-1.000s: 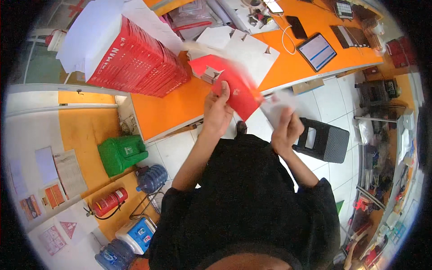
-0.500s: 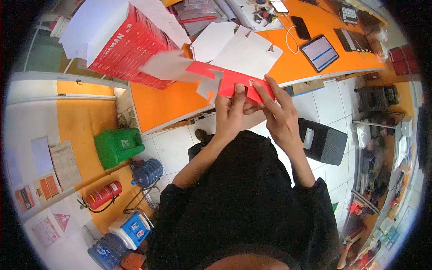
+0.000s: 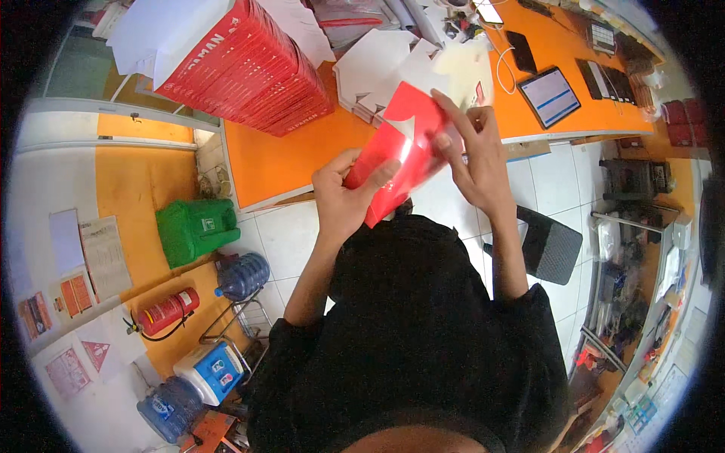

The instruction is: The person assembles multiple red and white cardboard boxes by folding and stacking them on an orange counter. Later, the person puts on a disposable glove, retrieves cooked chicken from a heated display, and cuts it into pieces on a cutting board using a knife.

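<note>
A red folding-carton box (image 3: 400, 162) is held at a slant between my two hands, above the front edge of the orange table. My left hand (image 3: 343, 196) grips its lower left part, the thumb lying across the glossy red face and the other fingers hidden behind. On its upper right side my right hand (image 3: 483, 162) pinches the card, with its thumb and fingertips blurred. A pale flap (image 3: 464, 68) sticks out beyond the right fingers, also smeared. The upper end of the red panel has a torn-looking or cut notch showing white.
A tall stack of flat red cartons (image 3: 249, 72) stands at the table's left. White cardboard blanks (image 3: 377, 64) lie behind my hands. To the right are a tablet (image 3: 550, 97) and a dark phone (image 3: 519, 51). A black chair (image 3: 555, 245) stands on the tiled floor; a green bin (image 3: 196, 230) is left.
The red carton has swung from lying nearly level to a steep slant, with more of its red face showing. My left hand has moved left and down; the pale flap has shifted right.
</note>
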Available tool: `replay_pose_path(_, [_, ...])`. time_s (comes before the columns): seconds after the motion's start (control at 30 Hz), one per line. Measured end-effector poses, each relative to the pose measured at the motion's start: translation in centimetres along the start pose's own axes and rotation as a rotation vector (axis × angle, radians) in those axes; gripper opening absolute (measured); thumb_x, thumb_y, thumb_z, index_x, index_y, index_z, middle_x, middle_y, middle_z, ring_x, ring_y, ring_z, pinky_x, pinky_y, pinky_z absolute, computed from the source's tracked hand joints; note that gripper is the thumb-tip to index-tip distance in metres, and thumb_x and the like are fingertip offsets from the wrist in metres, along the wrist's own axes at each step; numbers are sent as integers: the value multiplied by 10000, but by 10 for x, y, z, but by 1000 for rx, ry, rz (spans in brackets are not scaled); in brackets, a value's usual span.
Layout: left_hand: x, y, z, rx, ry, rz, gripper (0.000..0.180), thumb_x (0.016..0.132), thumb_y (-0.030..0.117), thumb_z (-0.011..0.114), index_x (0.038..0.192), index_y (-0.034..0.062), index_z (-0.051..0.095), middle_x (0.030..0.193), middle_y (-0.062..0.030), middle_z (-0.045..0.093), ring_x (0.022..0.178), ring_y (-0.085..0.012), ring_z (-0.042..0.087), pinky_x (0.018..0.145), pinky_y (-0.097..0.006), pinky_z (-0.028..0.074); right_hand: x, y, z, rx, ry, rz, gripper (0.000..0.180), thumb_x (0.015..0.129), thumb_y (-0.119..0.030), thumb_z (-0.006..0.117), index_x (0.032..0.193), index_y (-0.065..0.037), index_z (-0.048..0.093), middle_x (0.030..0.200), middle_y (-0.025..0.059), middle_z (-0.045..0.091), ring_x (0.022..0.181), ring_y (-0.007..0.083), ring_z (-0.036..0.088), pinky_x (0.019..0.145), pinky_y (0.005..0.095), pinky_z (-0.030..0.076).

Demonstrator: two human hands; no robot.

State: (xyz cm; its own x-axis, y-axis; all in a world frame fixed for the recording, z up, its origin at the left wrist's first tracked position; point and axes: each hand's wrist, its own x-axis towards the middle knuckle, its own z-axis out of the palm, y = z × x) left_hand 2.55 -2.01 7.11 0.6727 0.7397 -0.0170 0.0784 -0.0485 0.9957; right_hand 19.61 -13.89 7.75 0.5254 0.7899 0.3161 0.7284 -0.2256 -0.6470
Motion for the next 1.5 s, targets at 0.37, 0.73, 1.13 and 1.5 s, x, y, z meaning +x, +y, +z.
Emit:
replay_pose_path(0.37, [38,-3,-32,330,-425,-181,477,728,353,817,996,-2,643,854,-84,671,750,-147,629,690,-279,511,-12,14,42,361,512,-236,211,731,24,752,873,-43,611,770,49,561,637,129,456,539,239,361])
replay_pose_path(0.73, [48,-73,29,570,442,593,994,483,428,909,1311,188,414,1393,-278,163,1261,-452,268,993,-564,301,-5,39,30,819,30,55,120,796,-13,694,876,-7,606,794,6,465,755,108,416,701,238,361])
replay_pose_path(1.13, [71,-23,58,583,413,580,845,515,224,903,1177,144,384,1173,-269,303,1153,-452,331,862,-516,434,30,-4,31,259,480,-103,361,674,-146,823,992,-79,665,869,73,445,846,221,444,739,333,393])
replay_pose_path(1.5, [67,-31,59,749,487,591,897,474,194,918,1172,134,358,1222,-298,233,1181,-481,289,892,-570,408,38,8,31,243,295,-105,414,738,-186,779,1113,-53,663,874,81,413,810,209,435,723,318,394])
